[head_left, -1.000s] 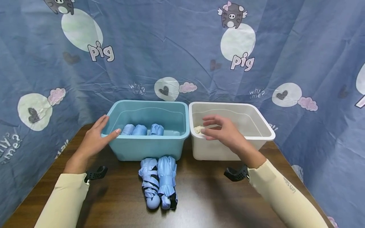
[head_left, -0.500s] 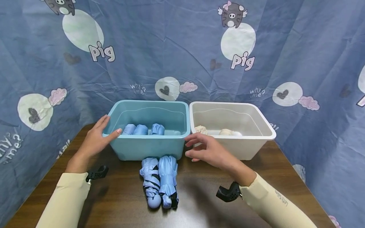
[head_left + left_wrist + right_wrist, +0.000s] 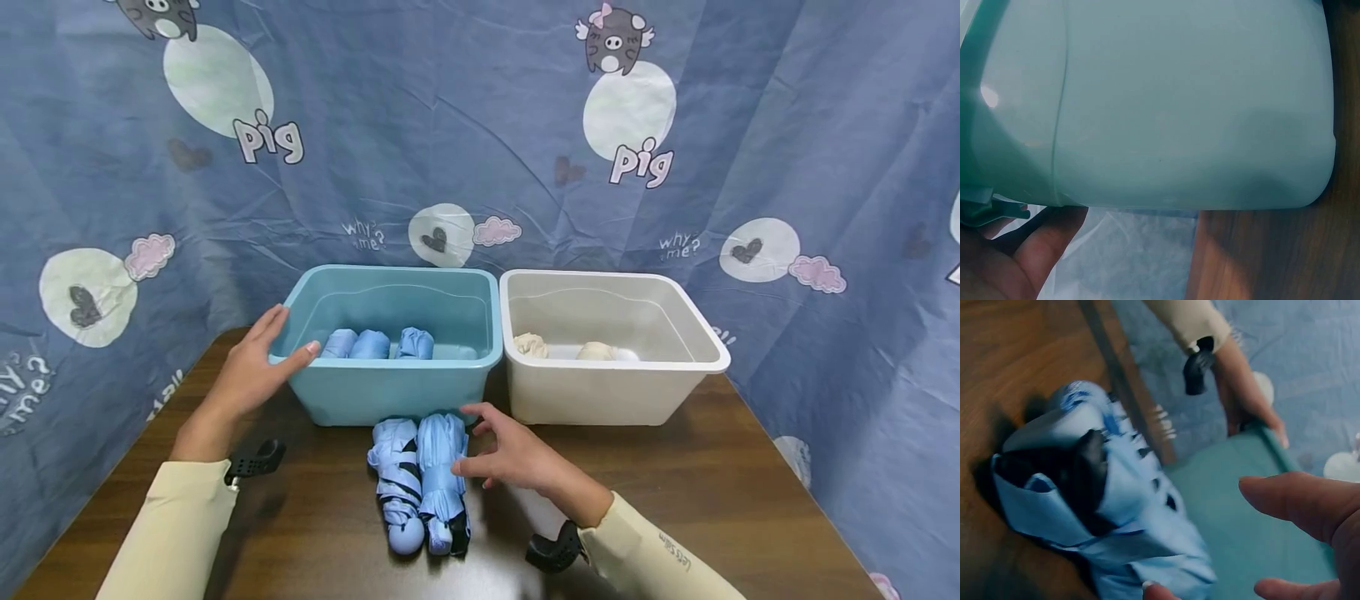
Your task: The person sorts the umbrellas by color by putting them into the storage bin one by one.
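My left hand (image 3: 251, 371) rests against the left front corner of the teal bin (image 3: 390, 392), fingers extended along its rim. Two folded blue umbrellas lie side by side in front of that bin. The left umbrella (image 3: 397, 479) has a dark strap wound round it and a round knob at its near end. Beside the right umbrella (image 3: 441, 471) is my right hand (image 3: 510, 450), its thumb and fingers spread. In the right wrist view that umbrella (image 3: 1141, 494) lies below the parted fingers. Any contact with it is hard to tell.
Three blue rolled bundles (image 3: 371, 344) lie inside the teal bin. Against its right side stands a white bin (image 3: 600, 396) with two cream bundles (image 3: 530, 345) inside. Both bins sit on a dark wooden table (image 3: 630, 475), with a blue printed cloth (image 3: 487, 117) behind.
My right hand has moved from over the white bin's front rim down and left to the right umbrella. The left hand has stayed at the teal bin's corner.
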Motion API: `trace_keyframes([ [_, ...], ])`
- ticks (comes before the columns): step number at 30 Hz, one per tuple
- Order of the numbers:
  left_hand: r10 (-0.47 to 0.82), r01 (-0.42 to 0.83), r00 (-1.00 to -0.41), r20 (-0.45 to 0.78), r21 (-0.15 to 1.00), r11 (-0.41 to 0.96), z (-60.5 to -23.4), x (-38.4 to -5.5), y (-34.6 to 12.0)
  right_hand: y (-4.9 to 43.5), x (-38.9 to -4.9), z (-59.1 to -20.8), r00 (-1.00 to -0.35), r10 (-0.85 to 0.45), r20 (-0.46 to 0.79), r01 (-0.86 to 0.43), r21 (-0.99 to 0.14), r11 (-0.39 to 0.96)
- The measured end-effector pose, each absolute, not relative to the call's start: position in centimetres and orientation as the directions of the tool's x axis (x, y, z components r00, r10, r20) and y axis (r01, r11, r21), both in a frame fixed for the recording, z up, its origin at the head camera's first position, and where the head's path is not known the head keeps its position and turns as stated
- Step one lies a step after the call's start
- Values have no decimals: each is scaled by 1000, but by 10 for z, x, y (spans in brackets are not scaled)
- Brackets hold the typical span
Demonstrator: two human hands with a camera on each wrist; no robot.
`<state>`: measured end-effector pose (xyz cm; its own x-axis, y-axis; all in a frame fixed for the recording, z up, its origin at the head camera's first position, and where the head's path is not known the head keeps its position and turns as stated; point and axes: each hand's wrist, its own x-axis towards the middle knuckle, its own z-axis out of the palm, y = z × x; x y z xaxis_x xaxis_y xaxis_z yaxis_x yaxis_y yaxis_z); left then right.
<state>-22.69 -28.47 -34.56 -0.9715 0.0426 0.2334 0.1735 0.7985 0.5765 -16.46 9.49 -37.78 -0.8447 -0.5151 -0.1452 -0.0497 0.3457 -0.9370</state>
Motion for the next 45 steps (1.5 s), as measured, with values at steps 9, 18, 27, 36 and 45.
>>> trace_keyframes([
  [9, 34, 174, -970, 243, 583, 794, -344, -229, -283, 87, -173, -406, -883, -433, -179, 8, -930, 368],
  [18, 24, 166, -970, 243, 584, 795, -348, -225, -284, 77, -171, -422, -877, -426, -224, 86, -944, 320],
  [27, 22, 172, -968, 251, 595, 785, -348, -225, -283, 67, -170, -426, -909, -373, -188, 61, -942, 329],
  [36, 26, 169, -970, 243, 590, 789, -348, -228, -283, 57, -169, -431, -941, -309, -141, -6, -903, 430],
  [45, 22, 169, -969, 246, 593, 787, -348, -227, -284, 47, -168, -431, -968, -249, -32, -126, -797, 590],
])
